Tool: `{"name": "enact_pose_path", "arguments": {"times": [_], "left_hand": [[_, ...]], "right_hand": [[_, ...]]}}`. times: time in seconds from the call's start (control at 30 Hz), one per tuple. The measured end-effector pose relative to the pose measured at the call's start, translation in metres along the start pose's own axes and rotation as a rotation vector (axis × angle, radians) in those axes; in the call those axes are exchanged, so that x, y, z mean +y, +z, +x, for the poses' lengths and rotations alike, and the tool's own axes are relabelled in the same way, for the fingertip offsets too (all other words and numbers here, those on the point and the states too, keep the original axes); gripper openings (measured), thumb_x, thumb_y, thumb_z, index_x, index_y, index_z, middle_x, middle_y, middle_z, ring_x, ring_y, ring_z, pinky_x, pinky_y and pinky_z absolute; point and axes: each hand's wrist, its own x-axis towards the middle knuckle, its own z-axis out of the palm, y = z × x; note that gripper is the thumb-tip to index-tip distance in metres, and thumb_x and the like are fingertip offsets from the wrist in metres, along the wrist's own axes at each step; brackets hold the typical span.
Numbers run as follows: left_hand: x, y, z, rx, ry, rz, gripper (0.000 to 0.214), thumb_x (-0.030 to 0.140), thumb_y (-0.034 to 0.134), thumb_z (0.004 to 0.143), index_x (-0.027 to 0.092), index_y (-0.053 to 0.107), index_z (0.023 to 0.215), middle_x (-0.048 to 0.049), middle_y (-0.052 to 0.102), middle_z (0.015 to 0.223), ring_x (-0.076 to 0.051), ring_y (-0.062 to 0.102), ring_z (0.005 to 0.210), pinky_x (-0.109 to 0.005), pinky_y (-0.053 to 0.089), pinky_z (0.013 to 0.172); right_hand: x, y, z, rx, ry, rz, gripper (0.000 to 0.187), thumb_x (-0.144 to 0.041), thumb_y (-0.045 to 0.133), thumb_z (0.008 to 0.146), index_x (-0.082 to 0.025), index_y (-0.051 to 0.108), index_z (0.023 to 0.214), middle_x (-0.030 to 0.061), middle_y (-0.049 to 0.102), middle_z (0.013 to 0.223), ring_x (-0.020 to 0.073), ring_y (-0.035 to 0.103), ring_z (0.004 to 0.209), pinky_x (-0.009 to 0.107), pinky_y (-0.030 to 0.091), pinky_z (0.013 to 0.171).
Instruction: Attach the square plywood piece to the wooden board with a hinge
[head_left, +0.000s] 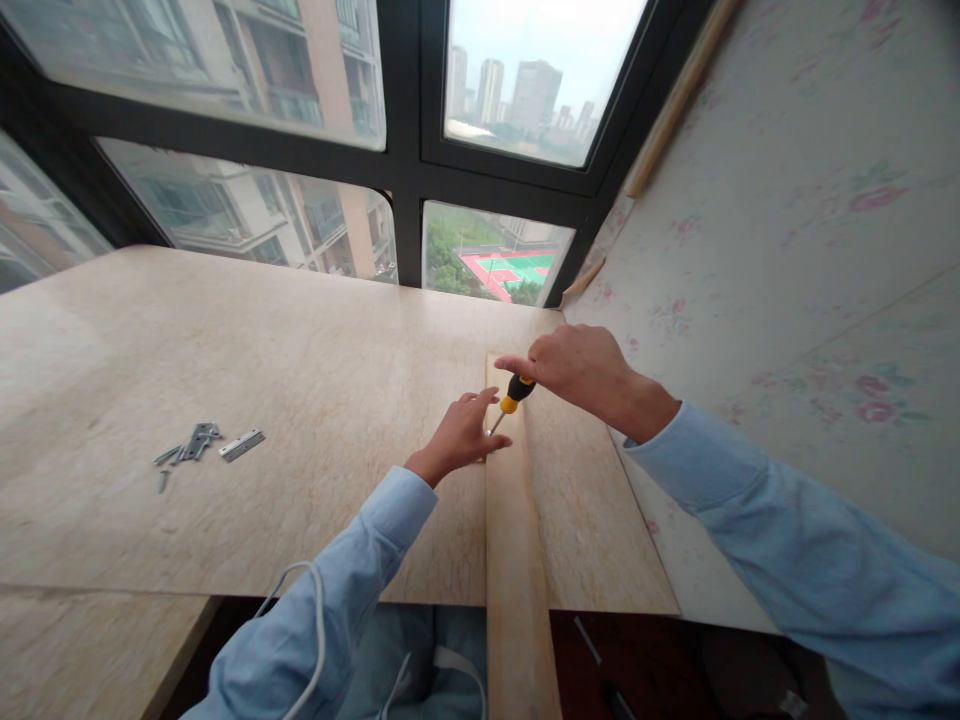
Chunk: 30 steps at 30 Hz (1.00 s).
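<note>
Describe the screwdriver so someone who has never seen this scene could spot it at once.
Start at the big marble-patterned board under the window, then follow the narrow strip standing along its right side. The screwdriver is there, gripped by the right hand, the only yellow-and-black thing in view.

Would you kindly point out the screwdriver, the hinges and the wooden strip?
screwdriver [516,392]: head view, on its yellow-and-black handle.
hinges [241,445]: head view, on the flat hinge lying apart.
wooden strip [514,560]: head view, on its bare top face.

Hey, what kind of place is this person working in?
Likely a high-rise flat's bay-window corner: the window overlooks towers, floral wallpaper covers the wall, and the right hand works a screwdriver on a board.
</note>
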Motion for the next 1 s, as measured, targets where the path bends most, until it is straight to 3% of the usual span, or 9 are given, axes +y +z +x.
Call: {"name": "enact_pose_path", "arguments": {"times": [0.17,0.3,0.57,0.7,0.83,0.9,1.0], "left_hand": [[-0.019,0.015,-0.011,-0.207,-0.025,0.111,0.08,0.032,0.086,0.069,0.018,0.047,0.137,-0.0153,0.051,0.147,-0.033,0.043,0.14,-0.049,0.034,0.112],[-0.023,0.021,-0.012,-0.217,-0.042,0.171,0.077,0.036,0.084,0.072,0.021,0.047,0.138,-0.0149,0.054,0.145,-0.031,0.041,0.142,-0.047,0.031,0.114],[-0.024,0.024,-0.015,-0.197,-0.063,0.215,0.07,0.04,0.082,0.073,0.021,0.05,0.133,-0.0136,0.058,0.138,-0.032,0.044,0.138,-0.053,0.028,0.117],[-0.018,0.022,-0.015,-0.253,-0.1,0.23,0.077,0.041,0.082,0.075,0.019,0.046,0.139,-0.0161,0.055,0.142,-0.033,0.039,0.143,-0.057,0.021,0.12],[-0.013,0.018,-0.013,-0.295,-0.123,0.249,0.081,0.039,0.082,0.074,0.019,0.043,0.142,-0.0177,0.055,0.143,-0.033,0.037,0.145,-0.058,0.018,0.121],[-0.014,0.019,-0.013,-0.297,-0.127,0.246,0.081,0.039,0.082,0.074,0.019,0.042,0.142,-0.0171,0.056,0.141,-0.033,0.037,0.145,-0.059,0.018,0.121],[-0.017,0.021,-0.014,-0.288,-0.116,0.237,0.078,0.039,0.081,0.075,0.02,0.043,0.14,-0.0157,0.058,0.139,-0.034,0.038,0.144,-0.061,0.019,0.12]], "right_hand": [[-0.001,0.004,-0.003,0.038,-0.022,0.029,0.066,-0.064,0.036,0.099,-0.013,0.076,0.085,0.0173,0.072,0.082,0.0307,0.071,0.081,0.03,0.032,0.056],[-0.002,0.011,-0.004,0.078,-0.063,0.059,0.05,-0.053,0.041,0.102,-0.017,0.074,0.096,0.0144,0.073,0.086,0.0276,0.07,0.079,0.029,0.03,0.056],[-0.008,0.01,-0.005,0.055,0.025,0.116,0.059,-0.068,0.042,0.096,-0.018,0.073,0.088,0.0125,0.072,0.079,0.0248,0.066,0.072,0.029,0.024,0.054],[-0.002,0.009,-0.008,-0.002,-0.093,0.207,0.041,-0.051,0.047,0.101,-0.018,0.068,0.086,0.0096,0.072,0.081,0.0218,0.065,0.073,0.029,0.024,0.054],[0.012,0.011,-0.01,-0.093,-0.248,0.318,0.016,-0.025,0.051,0.098,-0.017,0.064,0.098,0.0064,0.072,0.079,0.0169,0.062,0.067,0.027,0.025,0.054],[0.017,0.01,-0.01,-0.111,-0.26,0.312,0.016,-0.021,0.05,0.097,-0.017,0.065,0.096,0.0065,0.072,0.079,0.0171,0.062,0.067,0.028,0.025,0.054],[0.017,0.007,-0.008,-0.101,-0.199,0.255,0.023,-0.031,0.053,0.096,-0.017,0.068,0.085,0.0085,0.071,0.077,0.0204,0.064,0.071,0.029,0.025,0.054]]}}
